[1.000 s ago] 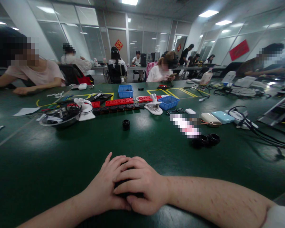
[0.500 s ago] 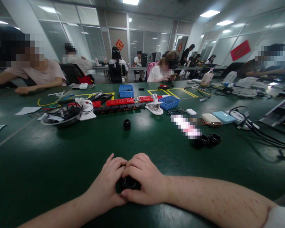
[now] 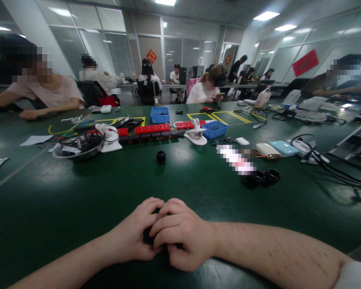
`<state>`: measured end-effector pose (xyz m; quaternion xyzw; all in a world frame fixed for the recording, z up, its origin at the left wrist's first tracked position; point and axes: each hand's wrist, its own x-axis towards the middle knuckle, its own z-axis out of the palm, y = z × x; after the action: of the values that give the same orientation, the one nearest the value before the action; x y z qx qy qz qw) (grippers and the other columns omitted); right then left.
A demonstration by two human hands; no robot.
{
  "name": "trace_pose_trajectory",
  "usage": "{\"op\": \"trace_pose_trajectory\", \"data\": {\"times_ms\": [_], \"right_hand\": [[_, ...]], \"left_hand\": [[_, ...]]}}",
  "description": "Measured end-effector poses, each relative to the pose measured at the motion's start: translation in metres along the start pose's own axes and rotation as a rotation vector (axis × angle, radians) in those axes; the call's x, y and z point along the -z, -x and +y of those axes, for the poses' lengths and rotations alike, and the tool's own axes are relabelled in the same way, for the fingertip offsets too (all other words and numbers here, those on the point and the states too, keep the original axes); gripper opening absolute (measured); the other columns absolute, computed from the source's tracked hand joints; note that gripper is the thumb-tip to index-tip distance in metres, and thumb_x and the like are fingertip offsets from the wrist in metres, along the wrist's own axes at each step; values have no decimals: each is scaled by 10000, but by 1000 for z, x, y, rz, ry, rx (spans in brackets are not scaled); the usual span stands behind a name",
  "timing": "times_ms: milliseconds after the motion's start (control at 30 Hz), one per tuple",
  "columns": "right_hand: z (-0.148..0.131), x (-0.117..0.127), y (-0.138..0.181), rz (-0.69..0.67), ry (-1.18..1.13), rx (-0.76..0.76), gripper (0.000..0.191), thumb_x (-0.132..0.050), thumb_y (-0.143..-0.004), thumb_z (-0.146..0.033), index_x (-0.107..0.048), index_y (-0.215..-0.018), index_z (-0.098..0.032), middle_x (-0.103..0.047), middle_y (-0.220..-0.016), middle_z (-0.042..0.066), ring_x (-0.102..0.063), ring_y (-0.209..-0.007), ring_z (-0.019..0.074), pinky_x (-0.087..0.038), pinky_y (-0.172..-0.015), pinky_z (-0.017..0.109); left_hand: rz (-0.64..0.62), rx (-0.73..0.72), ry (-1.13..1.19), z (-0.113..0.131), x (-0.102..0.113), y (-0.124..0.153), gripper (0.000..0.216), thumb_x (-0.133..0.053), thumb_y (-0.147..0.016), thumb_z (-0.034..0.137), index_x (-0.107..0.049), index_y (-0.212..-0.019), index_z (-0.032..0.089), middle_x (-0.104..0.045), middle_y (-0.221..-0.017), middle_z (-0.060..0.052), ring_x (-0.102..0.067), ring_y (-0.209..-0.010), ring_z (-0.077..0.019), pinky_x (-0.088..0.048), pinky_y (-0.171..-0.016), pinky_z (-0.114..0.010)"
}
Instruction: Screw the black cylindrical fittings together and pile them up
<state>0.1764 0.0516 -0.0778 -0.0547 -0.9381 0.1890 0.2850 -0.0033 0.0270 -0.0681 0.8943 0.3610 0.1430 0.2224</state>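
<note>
Near the table's front edge, my left hand [image 3: 138,233] curls around a small, shiny black round piece [image 3: 148,237], mostly hidden by fingers. My right hand [image 3: 185,235] lies over it from the other side. Its curled fingers overlap those of my left hand, and its thumb is bent in below. Farther back on the green table [image 3: 108,196] stands a similar black round piece [image 3: 160,157], apart from both hands. Several more black rings [image 3: 271,176] sit together to the right, beside a blurred-out phone [image 3: 236,159].
Across the middle run red and black power strips [image 3: 153,128], a white clip stand [image 3: 195,136] and blue baskets [image 3: 214,129]. A bowl of cables [image 3: 78,148] is at left. Power banks [image 3: 268,151] and black cables [image 3: 339,170] lie right. Other people sit around the table.
My right hand has turned and its fingers have slid left over my left hand's fingers; its thumb has drawn back to the right. The black piece is now more covered.
</note>
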Motion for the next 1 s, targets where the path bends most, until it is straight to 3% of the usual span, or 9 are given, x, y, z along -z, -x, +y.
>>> {"op": "trace_pose_trajectory", "data": {"times_ms": [100, 200, 400, 567, 767, 1000], "right_hand": [[-1, 0, -1, 70, -10, 67, 220, -407, -619, -184, -551, -784, -204, -674, -858, -26, -502, -958, 147, -320, -928, 337], [-3, 2, -2, 163, -15, 79, 271, -400, -684, -238, -568, -891, -189, -664, -925, 11, -509, -993, 149, -314, -953, 343], [-7, 5, -2, 244, 42, -87, 381, -470, -757, -446, -548, -985, -151, -613, -940, 75, -525, -896, 187, -382, -823, 357], [-5, 1, 0, 234, 91, -150, 480, -550, -723, -523, -533, -1015, -143, -596, -958, 82, -519, -874, 191, -377, -786, 352], [-3, 2, 0, 164, 117, -230, 361, -611, -687, -428, -552, -925, -163, -604, -902, 55, -520, -834, 182, -377, -755, 332], [1, 5, -1, 36, 21, -120, 254, -502, -666, -256, -531, -906, -178, -614, -980, 41, -514, -928, 169, -369, -824, 331]], "left_hand": [[4, 23, -52, -5, -4, 3, 571, -692, -605, 306, -508, -1145, 270, -505, -1171, -36, -440, -1123, -269, -146, -1053, -531], [69, 57, -148, -7, -13, 6, 755, -709, -561, 453, -431, -1229, 237, -512, -1171, -77, -440, -1118, -308, -132, -1029, -592], [173, 145, -179, 0, -20, 6, 474, -656, -636, 426, -530, -1040, 214, -565, -1003, -58, -517, -988, -274, -167, -1026, -580], [148, 147, -123, -4, -17, 7, 494, -685, -623, 430, -528, -1038, 211, -549, -1011, -54, -510, -1000, -271, -171, -1032, -569], [74, 157, -47, -3, -7, 6, 367, -680, -633, 309, -549, -954, 191, -520, -1027, -60, -488, -1018, -255, -196, -1041, -510], [49, 136, 33, 5, 0, 1, 341, -640, -572, 129, -569, -899, 198, -509, -1021, -41, -465, -1024, -243, -299, -1001, -439]]}}
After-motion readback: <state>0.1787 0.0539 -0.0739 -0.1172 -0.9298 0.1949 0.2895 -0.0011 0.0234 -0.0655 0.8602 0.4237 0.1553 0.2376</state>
